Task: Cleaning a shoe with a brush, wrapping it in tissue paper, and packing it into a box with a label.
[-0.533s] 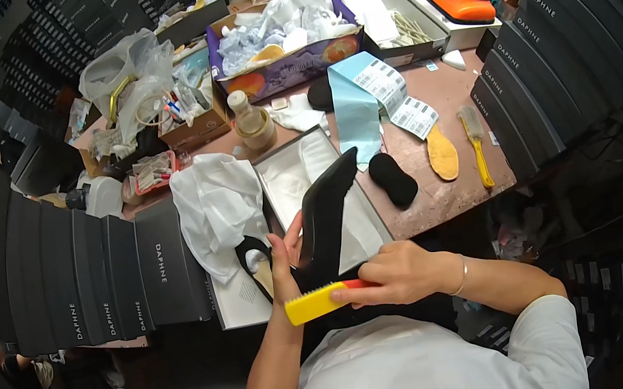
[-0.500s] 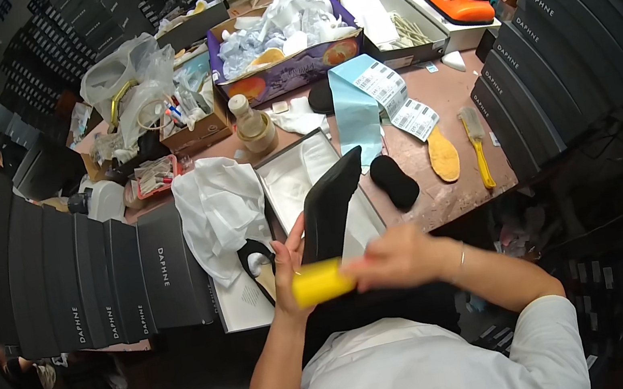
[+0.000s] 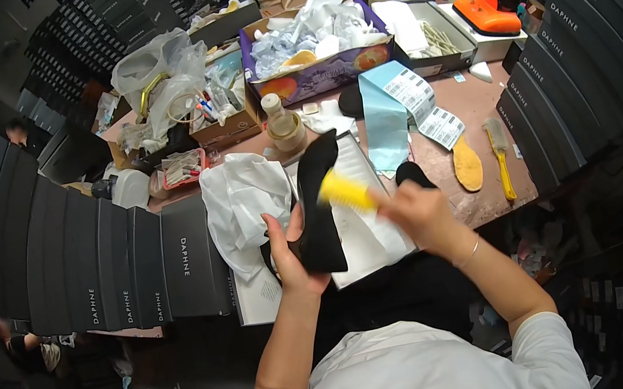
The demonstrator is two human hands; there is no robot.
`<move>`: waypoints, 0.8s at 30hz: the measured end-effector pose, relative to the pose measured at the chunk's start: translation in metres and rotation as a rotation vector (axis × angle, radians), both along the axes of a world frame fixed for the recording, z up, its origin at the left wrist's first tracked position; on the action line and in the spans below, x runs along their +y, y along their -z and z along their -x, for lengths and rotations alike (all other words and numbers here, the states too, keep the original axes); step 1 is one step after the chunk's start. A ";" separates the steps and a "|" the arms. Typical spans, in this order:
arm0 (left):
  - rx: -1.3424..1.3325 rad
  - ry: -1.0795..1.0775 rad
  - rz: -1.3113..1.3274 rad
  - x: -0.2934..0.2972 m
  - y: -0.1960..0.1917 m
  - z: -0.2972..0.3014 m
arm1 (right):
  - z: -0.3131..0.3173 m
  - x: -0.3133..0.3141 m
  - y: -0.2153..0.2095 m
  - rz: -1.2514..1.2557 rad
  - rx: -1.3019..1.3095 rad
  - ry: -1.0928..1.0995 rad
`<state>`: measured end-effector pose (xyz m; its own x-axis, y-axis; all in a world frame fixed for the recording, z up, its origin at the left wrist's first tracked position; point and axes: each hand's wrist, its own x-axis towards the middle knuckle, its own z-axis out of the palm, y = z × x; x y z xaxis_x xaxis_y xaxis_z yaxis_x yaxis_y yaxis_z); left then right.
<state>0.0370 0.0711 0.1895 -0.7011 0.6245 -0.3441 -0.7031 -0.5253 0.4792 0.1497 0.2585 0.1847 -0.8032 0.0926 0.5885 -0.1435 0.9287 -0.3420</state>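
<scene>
From the head view, the left hand [image 3: 293,258] has its fingers wrapped around a black shoe [image 3: 319,205] over the open white shoe box [image 3: 370,230] near the counter's front edge. The shoe's long axis runs up and away from the person, toe toward the far edge. The right hand [image 3: 420,214], fingers pressed together on a yellow brush [image 3: 344,191], lies just right of the shoe, the brush head touching its upper side. Crumpled white tissue paper [image 3: 247,200] lies at the left of the box. Half a second ago the brush sat low, level across the shoe's near end; now it is higher up.
</scene>
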 end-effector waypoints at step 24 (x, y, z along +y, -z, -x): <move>-0.090 0.059 -0.107 0.028 0.021 0.002 | -0.046 -0.013 -0.010 0.631 -0.026 0.084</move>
